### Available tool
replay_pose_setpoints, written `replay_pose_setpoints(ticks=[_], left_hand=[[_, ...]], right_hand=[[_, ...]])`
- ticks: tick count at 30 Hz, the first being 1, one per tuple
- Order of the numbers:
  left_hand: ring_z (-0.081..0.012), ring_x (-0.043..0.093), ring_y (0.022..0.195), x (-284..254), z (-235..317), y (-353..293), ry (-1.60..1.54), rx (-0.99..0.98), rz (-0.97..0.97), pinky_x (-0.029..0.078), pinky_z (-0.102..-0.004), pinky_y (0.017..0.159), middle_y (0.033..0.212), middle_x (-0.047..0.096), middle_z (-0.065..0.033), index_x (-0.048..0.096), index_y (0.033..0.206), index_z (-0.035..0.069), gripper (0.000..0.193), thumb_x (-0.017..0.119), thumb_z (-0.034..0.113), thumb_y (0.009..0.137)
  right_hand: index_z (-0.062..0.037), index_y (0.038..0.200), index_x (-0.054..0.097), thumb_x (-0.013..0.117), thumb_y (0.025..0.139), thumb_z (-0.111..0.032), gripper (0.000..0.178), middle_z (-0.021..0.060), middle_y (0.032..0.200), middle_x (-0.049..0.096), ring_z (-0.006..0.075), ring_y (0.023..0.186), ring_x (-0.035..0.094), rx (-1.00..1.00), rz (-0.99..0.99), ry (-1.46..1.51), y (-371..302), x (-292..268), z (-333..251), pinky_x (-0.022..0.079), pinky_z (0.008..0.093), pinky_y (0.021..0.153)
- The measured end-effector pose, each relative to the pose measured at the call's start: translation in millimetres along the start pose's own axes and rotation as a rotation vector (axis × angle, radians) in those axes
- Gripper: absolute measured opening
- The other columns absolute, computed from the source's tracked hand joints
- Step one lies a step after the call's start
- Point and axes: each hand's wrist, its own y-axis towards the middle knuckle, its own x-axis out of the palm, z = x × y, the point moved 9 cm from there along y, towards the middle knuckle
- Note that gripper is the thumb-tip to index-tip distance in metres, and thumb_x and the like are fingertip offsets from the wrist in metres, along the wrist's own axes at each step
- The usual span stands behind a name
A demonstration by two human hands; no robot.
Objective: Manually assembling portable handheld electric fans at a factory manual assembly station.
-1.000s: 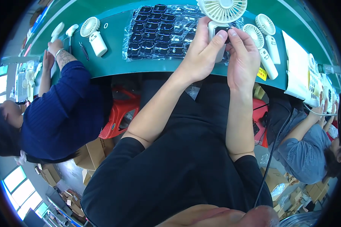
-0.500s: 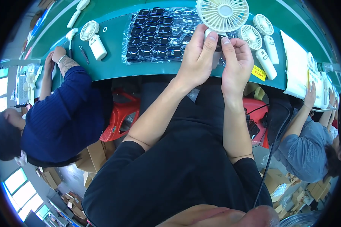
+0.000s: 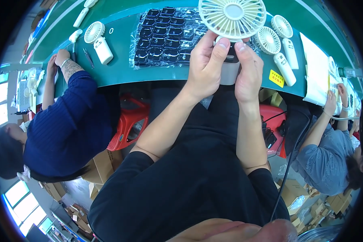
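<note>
A cream handheld fan (image 3: 233, 12) is held upright between both my hands at the front edge of the green table. My left hand (image 3: 207, 64) wraps the fan's handle from the left, its thumb on the upper front near a dark panel. From the right, my right hand (image 3: 248, 74) closes on the same handle, thumb tip just under the round fan head. The handle's grey lower part shows between my palms. Behind the fan lies a plastic-wrapped tray of glossy black parts (image 3: 159, 38), partly hidden by the fan and my left hand.
More cream fans lie at right (image 3: 285, 68) and left (image 3: 103, 50), beside tweezers (image 3: 88, 57). A yellow label (image 3: 276, 78) sits near the table edge (image 3: 157, 74). Co-workers sit on both sides, one in a navy sleeve (image 3: 74, 92). A red stool (image 3: 127, 123) stands at left.
The fan has tilted and come slightly left and closer, so more of its handle shows. Both hands have shifted with it. At right, a co-worker's hands have moved.
</note>
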Motion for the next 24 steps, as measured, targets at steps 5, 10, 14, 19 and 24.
replay_pose_setpoints(ticks=[5,10,14,19,24], left_hand=[[-0.0174,0.066,0.105,-3.4,-6.6,-1.5,-0.163,-0.109,0.088,0.05,-0.0304,0.095,0.114,0.07,-0.0159,0.056,0.128,-0.002,0.032,0.048,0.019,0.105],[-0.0216,0.069,0.103,-7.4,-12.3,2.7,-0.354,-0.213,0.126,0.052,-0.0318,0.093,0.11,0.071,-0.019,0.06,0.12,-0.003,0.029,0.05,0.018,0.102],[-0.016,0.07,0.093,-4.7,-15.1,4.7,-0.152,-0.317,0.063,0.056,-0.0293,0.084,0.103,0.073,-0.0129,0.063,0.111,-0.002,0.022,0.062,0.015,0.097],[-0.0161,0.071,0.087,0.0,-12.0,13.1,-0.071,-0.215,-0.055,0.058,-0.0298,0.079,0.097,0.074,-0.0118,0.064,0.107,-0.002,0.02,0.066,0.014,0.095],[-0.0178,0.072,0.087,4.2,-18.7,1.5,-0.078,-0.17,-0.021,0.059,-0.0302,0.078,0.096,0.074,-0.0126,0.064,0.109,-0.003,0.022,0.067,0.014,0.095]], right_hand=[[0.0002,0.107,0.065,0.053,0.105,-0.027,0.029,-0.0004,0.091,0.064,0.004,0.077,0.054,0.004,0.084,-0.03,-1.1,0.8,5.1,0.043,0.0191,0.07],[0.0034,0.122,0.062,0.045,0.106,-0.027,0.038,-0.0004,0.095,0.064,0.0046,0.085,0.056,0.073,-0.017,-0.05,-11.2,10.2,8.1,0.044,0.0202,0.076],[0.0042,0.124,0.061,0.045,0.106,-0.027,0.039,-0.0002,0.095,0.065,0.0041,0.082,0.057,0.076,0.015,-0.05,-18.2,4.8,8.0,0.045,0.0202,0.071],[0.002,0.12,0.065,0.049,0.106,-0.026,0.035,0.0018,0.093,0.066,0.0041,0.078,0.057,-0.024,0.042,-0.026,-18.3,-2.9,-0.5,0.045,0.0198,0.066],[0.0046,0.117,0.064,0.049,0.104,-0.028,0.038,0.0062,0.086,0.066,0.0101,0.062,0.061,-0.067,0.054,-0.086,-23.0,-12.9,12.9,0.043,0.0226,0.046]])
